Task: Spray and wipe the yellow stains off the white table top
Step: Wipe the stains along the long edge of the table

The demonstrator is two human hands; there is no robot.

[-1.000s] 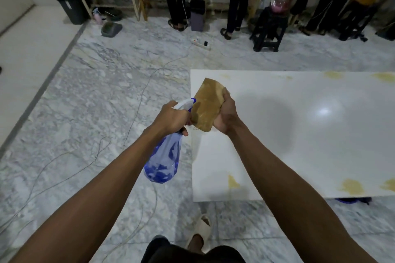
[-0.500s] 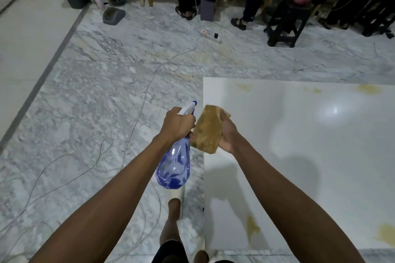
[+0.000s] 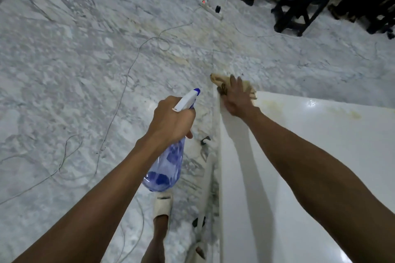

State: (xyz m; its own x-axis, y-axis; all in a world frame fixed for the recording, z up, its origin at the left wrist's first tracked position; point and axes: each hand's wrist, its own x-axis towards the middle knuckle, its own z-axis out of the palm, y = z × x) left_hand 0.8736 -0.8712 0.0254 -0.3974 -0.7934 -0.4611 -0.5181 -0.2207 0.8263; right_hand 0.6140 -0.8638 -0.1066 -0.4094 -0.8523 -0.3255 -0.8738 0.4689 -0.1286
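The white table top [image 3: 310, 156] fills the right half of the view. My right hand [image 3: 237, 100] presses a brown cloth [image 3: 220, 81] flat on the table's far left corner, fingers spread over it. Faint yellow stains [image 3: 344, 113] smear along the far edge to the right of the cloth. My left hand [image 3: 171, 121] grips the neck of a clear blue spray bottle [image 3: 166, 166] with a white nozzle, held over the floor just left of the table.
Grey marble floor [image 3: 85, 70] with thin cables lies to the left. A power strip [image 3: 211, 9] sits on the floor beyond the table. A black stool [image 3: 299, 8] and people's legs stand at the back right. My sandalled foot [image 3: 162, 205] is beside the table edge.
My right hand has moved away from the bottle and brought the cloth down onto the table's far left corner. My view has stepped closer and tilted down. The left hand still holds the bottle.
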